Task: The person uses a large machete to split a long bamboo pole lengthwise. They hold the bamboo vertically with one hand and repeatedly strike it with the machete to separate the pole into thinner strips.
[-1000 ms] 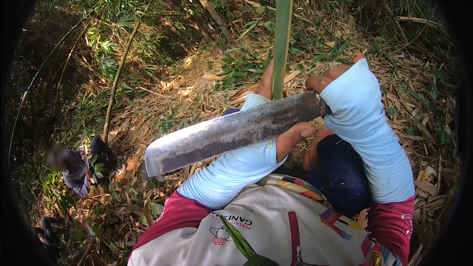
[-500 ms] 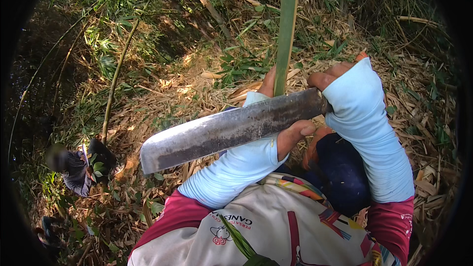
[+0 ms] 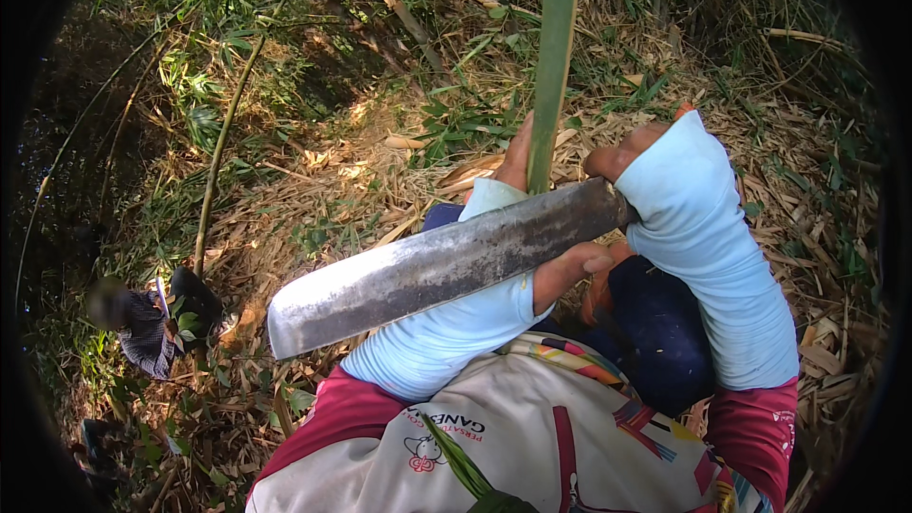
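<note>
My right hand (image 3: 622, 150), in a light blue sleeve that reaches over the knuckles, is closed at the butt end of a machete (image 3: 446, 261). Its handle is mostly hidden by the hand. The broad, worn steel blade points left and slightly downward across my left forearm. Behind the blade, my left hand (image 3: 568, 274) shows a thumb below and fingers above; the blade covers its middle. A flat green bamboo strip (image 3: 553, 66) stands upright from those fingers and passes behind the blade, its lower end hidden.
My dark blue trouser knee (image 3: 660, 342) is bent below my right wrist. Dry bamboo leaves (image 3: 275, 218) litter the ground. A thin bamboo stem (image 3: 228, 133) leans at the left. Another person (image 3: 157, 328) sits low at the far left. Bamboo clumps stand behind.
The blade has dropped a little toward me, its tip lower than before. My right hand has shifted slightly down and left with it. The bamboo strip stays upright.
</note>
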Tool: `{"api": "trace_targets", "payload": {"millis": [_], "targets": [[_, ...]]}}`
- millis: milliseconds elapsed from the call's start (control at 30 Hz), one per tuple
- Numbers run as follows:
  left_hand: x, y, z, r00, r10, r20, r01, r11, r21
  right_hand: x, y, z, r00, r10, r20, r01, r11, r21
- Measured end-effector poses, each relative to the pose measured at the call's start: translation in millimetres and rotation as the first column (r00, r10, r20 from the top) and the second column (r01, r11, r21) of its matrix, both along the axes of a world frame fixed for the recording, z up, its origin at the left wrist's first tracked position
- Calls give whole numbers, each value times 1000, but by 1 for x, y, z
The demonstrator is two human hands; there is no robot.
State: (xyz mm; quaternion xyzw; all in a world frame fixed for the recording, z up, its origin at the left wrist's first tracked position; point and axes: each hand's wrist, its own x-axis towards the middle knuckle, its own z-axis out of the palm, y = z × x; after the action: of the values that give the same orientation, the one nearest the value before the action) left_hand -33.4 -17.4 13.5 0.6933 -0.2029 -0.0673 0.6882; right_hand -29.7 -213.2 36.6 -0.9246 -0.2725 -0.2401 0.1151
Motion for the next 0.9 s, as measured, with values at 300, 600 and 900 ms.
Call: {"api": "trace_targets", "payload": {"millis": [300, 600, 900], "targets": [[1, 0, 6, 1000, 1, 5, -1, 1000, 25, -1, 0, -1, 1000, -5, 31, 3, 999, 53], [0, -4, 7, 999, -27, -35, 25, 999, -46, 1, -2, -4, 992, -53, 118, 56, 998, -22], [0, -4, 0, 999, 28, -15, -29, 999, -36, 0, 0, -6, 985, -80, 155, 83, 997, -8]]}}
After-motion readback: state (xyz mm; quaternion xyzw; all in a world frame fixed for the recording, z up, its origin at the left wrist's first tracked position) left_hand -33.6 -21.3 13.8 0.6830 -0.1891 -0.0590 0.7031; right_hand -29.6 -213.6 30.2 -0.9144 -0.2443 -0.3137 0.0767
